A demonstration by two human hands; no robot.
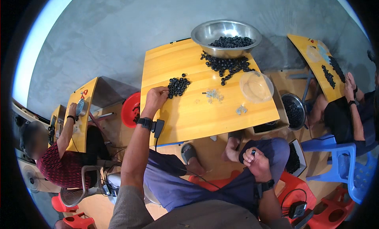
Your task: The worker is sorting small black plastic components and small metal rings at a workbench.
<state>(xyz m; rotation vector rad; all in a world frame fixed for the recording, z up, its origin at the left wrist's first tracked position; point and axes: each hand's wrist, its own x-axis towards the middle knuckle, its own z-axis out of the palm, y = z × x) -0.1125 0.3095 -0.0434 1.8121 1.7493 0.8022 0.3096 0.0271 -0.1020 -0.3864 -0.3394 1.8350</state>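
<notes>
My left hand point(156, 98) reaches over the left side of the yellow table point(185, 122). Its fingertips are drawn together at the edge of a small pile of black ring-shaped parts point(178, 86); whatever lies between them is hidden. Above my right knee, my right hand point(257, 164) is closed with a small black ring-shaped part point(253, 152) at its fingertips. Tiny silvery pieces point(213, 95) lie mid-table, and a smaller cluster of silvery pieces point(241, 109) sits nearer me. They are too small to name.
A steel basin point(197, 38) of black parts stands at the far edge, with loose black parts point(227, 65) spilling before it. A clear plastic bowl point(256, 86) rests at the right. A red basin point(128, 110) is on the floor. People work at side tables; a blue stool point(339, 150) stands right.
</notes>
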